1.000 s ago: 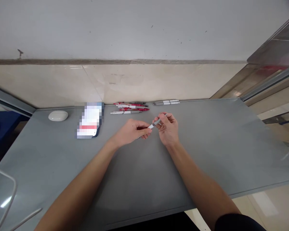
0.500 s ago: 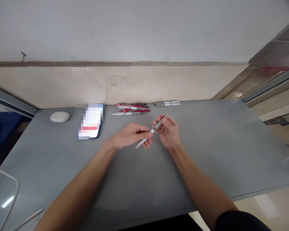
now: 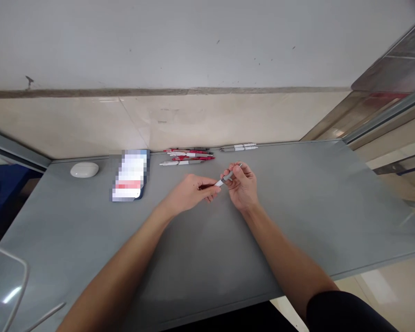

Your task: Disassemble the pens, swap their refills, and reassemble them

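Observation:
Over the middle of the grey table, my left hand (image 3: 197,192) pinches the white part of a white and grey pen (image 3: 220,182). My right hand (image 3: 242,185) holds the same pen by its grey end, with the metal tip pointing up and to the right. The pen's lower-left end is hidden behind my left fingers. Beyond my hands, a bunch of red, white and grey pens (image 3: 188,155) lies by the wall. To its right, white and grey pens (image 3: 240,148) lie side by side.
A phone (image 3: 129,176) with a blurred-out screen lies on the grey table (image 3: 307,207) at the left. Next to it is a white oval case (image 3: 85,169). A white cable (image 3: 25,276) loops at the lower left. The tiled wall (image 3: 207,117) borders the table's far edge.
My left hand has closed over the pen's clear lower-left end, which showed before. The pen has shifted slightly up and right. The camera view has moved a little.

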`<state>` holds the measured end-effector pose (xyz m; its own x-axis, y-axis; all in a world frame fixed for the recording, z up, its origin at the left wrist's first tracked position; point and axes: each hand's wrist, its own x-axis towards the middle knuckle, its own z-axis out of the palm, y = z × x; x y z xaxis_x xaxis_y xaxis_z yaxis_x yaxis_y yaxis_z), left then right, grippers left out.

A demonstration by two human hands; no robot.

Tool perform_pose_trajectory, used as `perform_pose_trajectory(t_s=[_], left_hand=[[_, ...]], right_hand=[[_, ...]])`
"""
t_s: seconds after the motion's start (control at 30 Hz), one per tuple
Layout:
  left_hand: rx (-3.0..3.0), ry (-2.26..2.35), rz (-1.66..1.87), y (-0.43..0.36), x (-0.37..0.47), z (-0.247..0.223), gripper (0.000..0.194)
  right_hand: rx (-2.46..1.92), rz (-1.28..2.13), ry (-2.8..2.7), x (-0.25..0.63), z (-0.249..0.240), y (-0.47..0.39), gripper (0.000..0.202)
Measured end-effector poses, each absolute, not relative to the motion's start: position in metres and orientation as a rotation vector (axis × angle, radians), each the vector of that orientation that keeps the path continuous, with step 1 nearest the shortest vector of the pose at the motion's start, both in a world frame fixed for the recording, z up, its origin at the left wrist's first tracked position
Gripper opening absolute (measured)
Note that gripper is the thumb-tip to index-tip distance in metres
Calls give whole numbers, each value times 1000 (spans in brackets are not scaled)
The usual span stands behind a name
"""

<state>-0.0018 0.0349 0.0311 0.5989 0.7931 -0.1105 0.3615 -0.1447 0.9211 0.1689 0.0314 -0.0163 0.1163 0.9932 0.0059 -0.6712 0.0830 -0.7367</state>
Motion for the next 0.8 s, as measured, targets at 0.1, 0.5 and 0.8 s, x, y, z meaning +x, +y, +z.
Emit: perform_pose_trajectory(t_s=[0.1,0.5,0.8], left_hand=[[1822,1009,557,34,1,26,28],[1502,816,427,39,-8,28,36],[1444,755,349,35,-4,35,38]], right_hand=[[-711,1302,-585,167,-17,32,16],[-653,1379,-681,170,-17,31,18],[-545,1459,-649,171,-17,30,14]])
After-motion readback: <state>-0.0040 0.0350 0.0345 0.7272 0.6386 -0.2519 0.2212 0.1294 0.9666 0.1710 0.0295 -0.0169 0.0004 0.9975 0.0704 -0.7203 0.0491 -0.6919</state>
